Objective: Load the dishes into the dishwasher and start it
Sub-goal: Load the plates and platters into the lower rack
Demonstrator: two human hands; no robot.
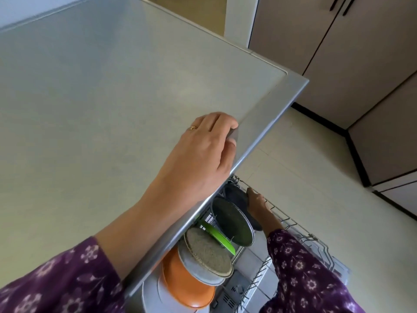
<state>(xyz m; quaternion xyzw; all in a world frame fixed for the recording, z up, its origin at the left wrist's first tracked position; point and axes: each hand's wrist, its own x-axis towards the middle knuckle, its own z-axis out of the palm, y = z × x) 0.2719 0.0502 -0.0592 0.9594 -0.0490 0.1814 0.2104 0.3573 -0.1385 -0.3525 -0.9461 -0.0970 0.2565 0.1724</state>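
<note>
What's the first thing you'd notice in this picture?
The bright plates standing in the dishwasher rack at the bottom: an orange plate, a speckled grey plate and a green plate. At the rack's far end the right hand holds a dark plate, while the left hand rests on the big grey counter above.

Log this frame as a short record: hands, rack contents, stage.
left hand: on grey countertop's metal rim, fingers curled; grip unclear
right hand: holds dark grey round plate at wire rack far end
rack contents: orange plate, speckled grey plate, bright green plate, dark green round plate, standing on edge
stage: loading; rack pulled out
</note>
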